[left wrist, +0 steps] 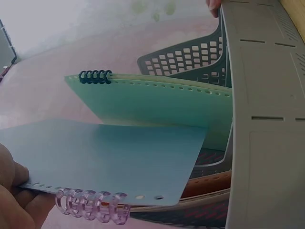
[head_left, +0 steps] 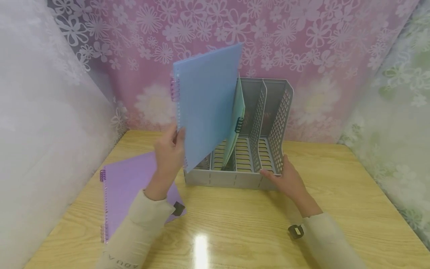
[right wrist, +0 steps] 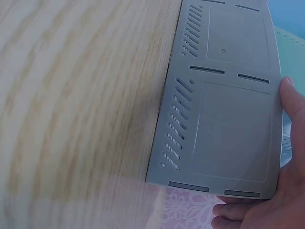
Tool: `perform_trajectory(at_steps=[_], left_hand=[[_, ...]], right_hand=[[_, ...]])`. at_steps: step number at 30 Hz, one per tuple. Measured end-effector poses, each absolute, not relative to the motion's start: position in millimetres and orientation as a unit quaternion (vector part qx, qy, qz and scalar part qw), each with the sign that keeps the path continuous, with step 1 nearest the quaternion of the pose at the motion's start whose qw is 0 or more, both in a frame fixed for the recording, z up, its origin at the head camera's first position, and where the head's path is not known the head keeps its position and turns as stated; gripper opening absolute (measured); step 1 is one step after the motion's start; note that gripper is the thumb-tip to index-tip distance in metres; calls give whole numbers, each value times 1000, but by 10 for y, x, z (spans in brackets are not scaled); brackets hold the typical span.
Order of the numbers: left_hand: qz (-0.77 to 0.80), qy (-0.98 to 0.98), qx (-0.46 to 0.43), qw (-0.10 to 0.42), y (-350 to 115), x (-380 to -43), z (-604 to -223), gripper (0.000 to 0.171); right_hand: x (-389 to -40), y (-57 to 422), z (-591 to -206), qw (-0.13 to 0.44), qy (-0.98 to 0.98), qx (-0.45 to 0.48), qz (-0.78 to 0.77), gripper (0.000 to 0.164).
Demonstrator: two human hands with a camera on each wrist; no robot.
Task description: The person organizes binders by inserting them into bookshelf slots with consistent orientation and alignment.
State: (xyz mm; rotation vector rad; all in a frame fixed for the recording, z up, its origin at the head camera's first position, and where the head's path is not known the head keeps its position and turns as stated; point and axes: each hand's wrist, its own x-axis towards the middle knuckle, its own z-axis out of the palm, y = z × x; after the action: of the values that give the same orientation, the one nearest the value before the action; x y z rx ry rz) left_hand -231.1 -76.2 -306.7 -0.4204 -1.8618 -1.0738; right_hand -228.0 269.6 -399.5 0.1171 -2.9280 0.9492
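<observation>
My left hand [head_left: 169, 151] pinches a blue loose-leaf notebook [head_left: 208, 101] by its punched edge and holds it upright at the left part of a grey file organizer [head_left: 221, 178]. Clear purple binding rings [left wrist: 93, 205] show along that edge in the left wrist view. The notebook's lower corner overlaps the organizer's front wall. A green notebook [head_left: 238, 104] with dark rings stands in a middle slot. At the organizer's right front corner, my right hand [head_left: 289, 179] grips the wall, thumb over the front rim [right wrist: 281, 95]. Behind the blue notebook, something brown [left wrist: 207, 183] sits in a slot.
A purple notebook [head_left: 134, 186] lies flat on the wooden table [head_left: 235, 231] at the left, partly under my left forearm. The organizer's right slots show bare slatted floors [head_left: 267, 153]. Floral curtains [head_left: 215, 22] hang behind and at both sides.
</observation>
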Motion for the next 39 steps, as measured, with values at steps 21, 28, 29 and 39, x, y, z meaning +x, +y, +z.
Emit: perform_trajectory(at_steps=[21,28,29,39], left_hand=[[-457,-741,-199,450,-507,-2496,-3181,14],[-467,-744,-218,425,-371,-2547,-3228,17],[-468,-744,-221,424,-351,-2555,-3233,17],[-456,-750,-243,414,-190,-2601,-3274,16]], right_hand=[[-2285,2695,-4000,34,-946,25,322,109],[-2279,2694,-4000,40,-945,25,323,108],[-2277,2691,-4000,40,-946,25,322,108],[-2277,2681,-4018,39,-947,25,317,108]])
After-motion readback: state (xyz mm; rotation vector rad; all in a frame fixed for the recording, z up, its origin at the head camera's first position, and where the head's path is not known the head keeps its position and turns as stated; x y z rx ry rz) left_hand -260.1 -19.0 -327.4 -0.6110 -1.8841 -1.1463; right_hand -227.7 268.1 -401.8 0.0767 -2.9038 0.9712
